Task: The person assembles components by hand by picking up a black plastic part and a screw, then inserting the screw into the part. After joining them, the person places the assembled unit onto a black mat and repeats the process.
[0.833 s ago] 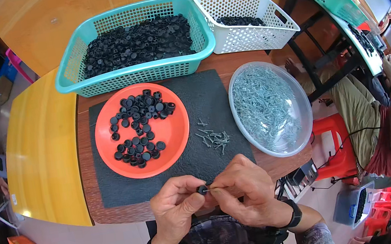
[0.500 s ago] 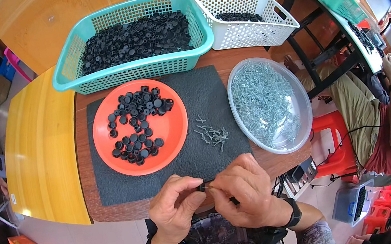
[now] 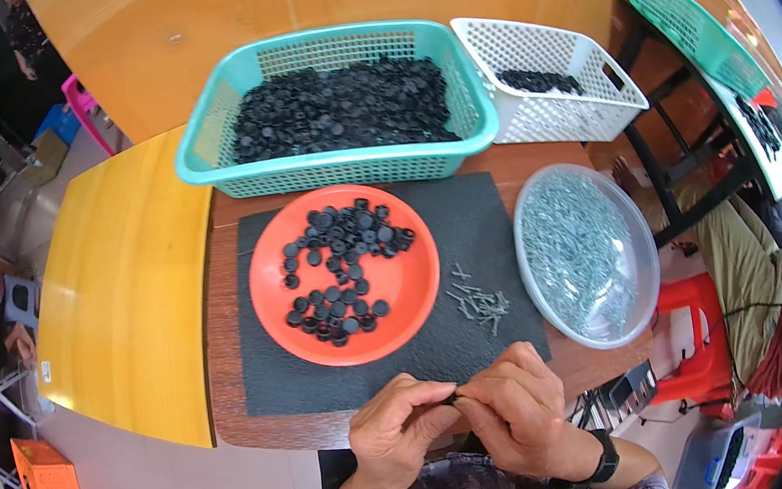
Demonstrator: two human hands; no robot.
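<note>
At the table's front edge my left hand (image 3: 401,431) pinches a small black plastic cap (image 3: 452,398) between thumb and fingertips. The fingertips of my right hand (image 3: 516,406) are closed and meet it at the cap; the screw they hold is hidden now, though a thin bit of it showed half a second ago. Just beyond my hands, a small pile of loose silver screws (image 3: 480,305) lies on a dark mat (image 3: 281,387). To its left, a round orange-red plate (image 3: 411,307) carries black caps (image 3: 346,236) in two loose clusters.
A clear round tub (image 3: 652,281) full of screws stands at the right. Behind are a teal basket (image 3: 340,172) and a white basket (image 3: 562,114), both holding black parts. A yellow tabletop (image 3: 122,305) adjoins on the left. A seated person (image 3: 772,289) is at the far right.
My fingertips have come closer together, covering more of the cap and screw. The whole view has shifted, so the table sits lower and farther right.
</note>
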